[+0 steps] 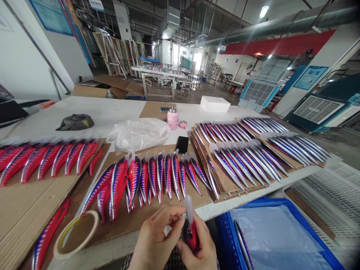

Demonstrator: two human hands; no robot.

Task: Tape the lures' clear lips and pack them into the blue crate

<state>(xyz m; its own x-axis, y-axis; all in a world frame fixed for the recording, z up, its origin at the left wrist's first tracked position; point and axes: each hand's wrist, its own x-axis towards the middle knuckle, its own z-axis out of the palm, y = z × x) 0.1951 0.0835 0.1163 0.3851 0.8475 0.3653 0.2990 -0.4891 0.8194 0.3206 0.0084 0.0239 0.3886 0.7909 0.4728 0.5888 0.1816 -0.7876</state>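
Observation:
Both my hands hold one red fishing lure (pixel 190 235) with a clear plastic lip, just below the table's front edge. My left hand (pixel 153 240) pinches near the lure's lip with curled fingers. My right hand (pixel 202 245) wraps round the lure's body from the right. Right in front of them a row of several red, blue and silver striped lures (pixel 153 176) lies on a cardboard sheet (pixel 126 221). A roll of tape (pixel 75 234) lies on that cardboard to the left of my hands.
More lures lie on cardboard at the left (pixel 47 159) and on stacked sheets at the right (pixel 247 161). A blue crate (pixel 225 228) lined with plastic holds one lure. A phone (pixel 182 144), pink cup (pixel 172 118), plastic bag (pixel 140 133) and white box (pixel 215 104) sit farther back.

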